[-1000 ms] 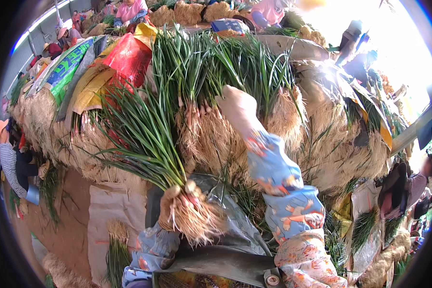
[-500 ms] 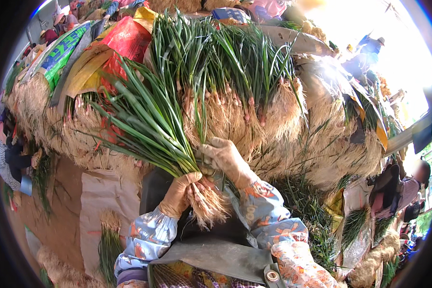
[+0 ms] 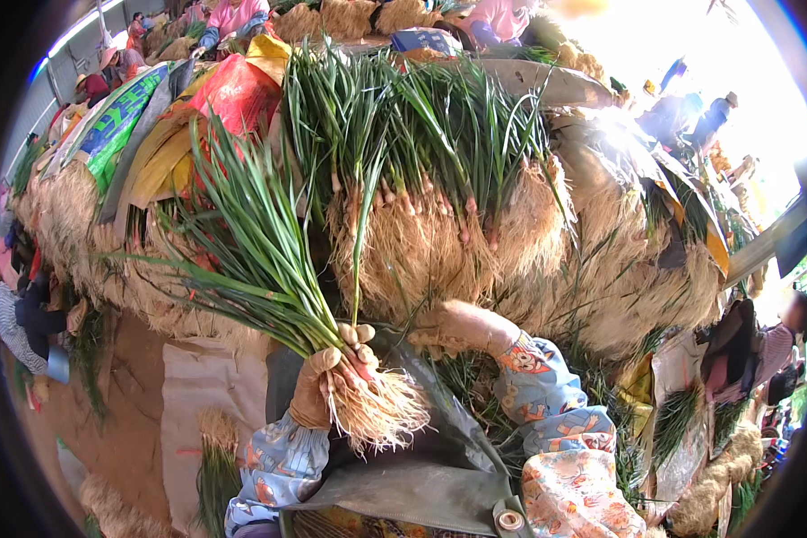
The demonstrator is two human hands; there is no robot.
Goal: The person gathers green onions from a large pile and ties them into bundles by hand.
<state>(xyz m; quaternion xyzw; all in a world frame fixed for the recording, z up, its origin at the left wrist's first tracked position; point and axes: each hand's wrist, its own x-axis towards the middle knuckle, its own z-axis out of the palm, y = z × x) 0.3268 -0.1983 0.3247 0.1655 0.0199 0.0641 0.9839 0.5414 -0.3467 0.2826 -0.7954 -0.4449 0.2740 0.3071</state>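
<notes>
My left hand [image 3: 321, 386], in a tan glove, is closed round the base of a bunch of green garlic [image 3: 273, 260]. Its long leaves fan up to the left, and pale roots [image 3: 378, 408] spill out on the right of the fist. One stalk stands more upright than the others, its lower end at the fingertips. To the right, my right hand [image 3: 462, 328], gloved too, is apart from the bunch with fingers stretched leftward and nothing seen in them. It hovers just below the root ends of a large row of green garlic [image 3: 412, 242].
Heaped root bundles stretch across the front, covered in places by a red sheet [image 3: 236, 94] and a green-and-blue sack [image 3: 125, 112]. A dark apron [image 3: 403, 493] covers my lap. Leaf scraps lie at right. Another bundle [image 3: 217, 466] rests at lower left. Other people sit around.
My right hand has drawn away from the bunch to the right, its fingers now stretched out. The left hand has lowered slightly with the bunch, whose leaves point more upward.
</notes>
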